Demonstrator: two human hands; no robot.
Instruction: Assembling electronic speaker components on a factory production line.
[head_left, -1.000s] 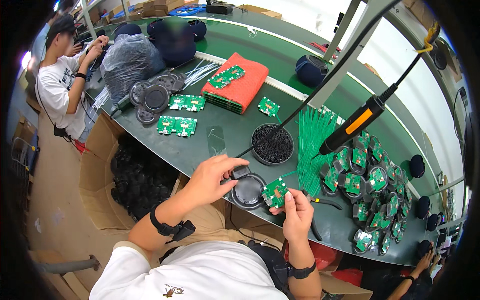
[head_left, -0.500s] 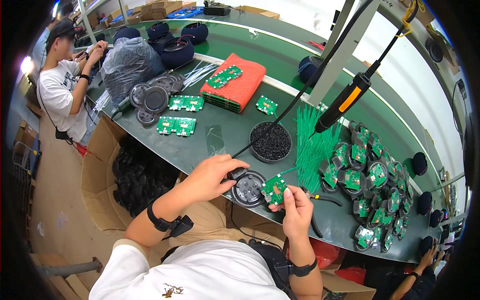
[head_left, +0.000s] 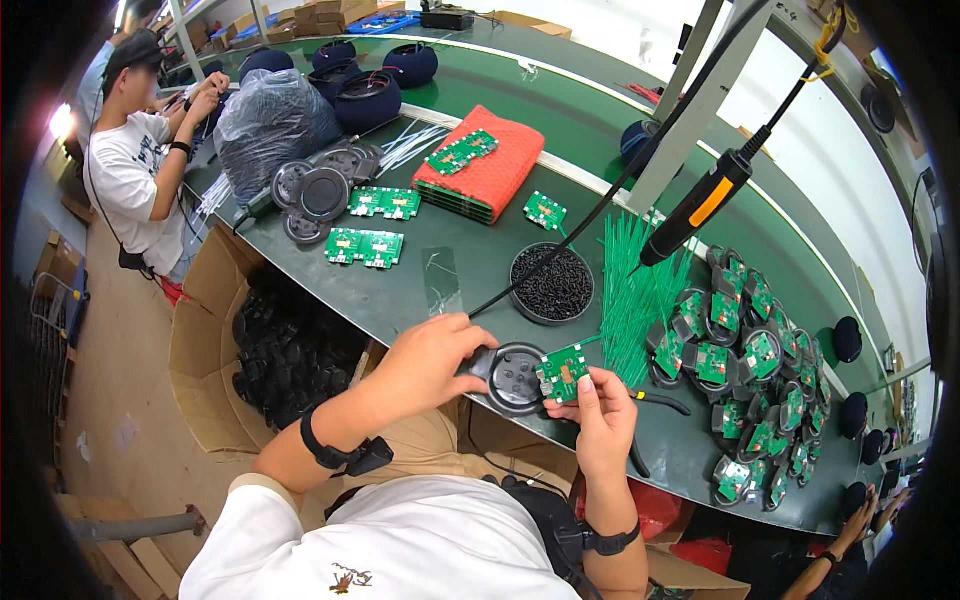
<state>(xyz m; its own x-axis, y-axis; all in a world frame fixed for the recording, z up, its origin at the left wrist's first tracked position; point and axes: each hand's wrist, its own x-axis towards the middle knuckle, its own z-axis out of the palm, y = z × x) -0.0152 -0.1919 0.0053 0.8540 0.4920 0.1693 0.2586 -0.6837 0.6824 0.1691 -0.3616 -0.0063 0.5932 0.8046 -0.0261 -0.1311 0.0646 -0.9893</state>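
1. Grasping the side tab of a black round part (head_left: 515, 381), the left hand (head_left: 428, 362) has its thumb and fingers closed from the left; the part lies at the near edge of a dark green table (head_left: 325, 287).
2. Pinching a green circuit board (head_left: 563, 375) at its lower right corner, the right hand (head_left: 604, 425) holds it over the round part's right edge. I cannot tell whether board and part touch.
3. Beyond the hands stands a bowl (head_left: 553, 322) of small black pieces, with green strips (head_left: 628, 315) spread to its right.
4. Above the strips hangs a black and orange power screwdriver (head_left: 697, 207), tip down.
5. Just right of the right hand are pliers (head_left: 665, 402) with dark handles.
6. Farther right is a heap of black parts bearing green boards (head_left: 745, 375).
7. At the table's far side sits a red wrapped stack (head_left: 495, 160) of boards.
8. Left of the table, a person in white (head_left: 140, 170) works with raised hands.
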